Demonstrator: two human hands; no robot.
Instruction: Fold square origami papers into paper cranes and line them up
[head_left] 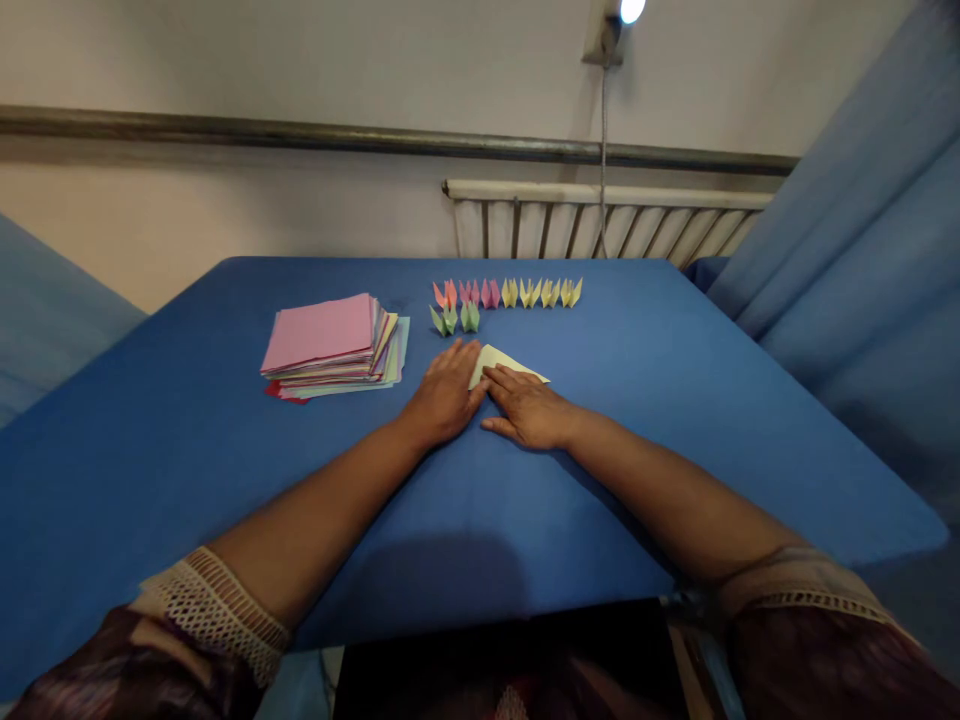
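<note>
A pale yellow sheet of paper (491, 358), folded to a triangle, lies flat on the blue-covered table (600, 480). My left hand (448, 392) rests on its left side with fingers stretched out. From the right, my right hand (525, 405) lies flat over the paper's lower edge, its thumb apart from the other fingers. Both hands cover part of the sheet, so its full outline is hidden. Just beyond the hands stand two green folded paper figures (469, 317). Behind these runs a row of similar pieces: orange, pink and several yellow ones (530, 293).
A thick stack of coloured paper (319, 335), pink on top, sits to the left of my hands. A radiator (600, 225) and a wall rail (337, 135) are behind the table. Blue curtains (847, 220) hang at both sides.
</note>
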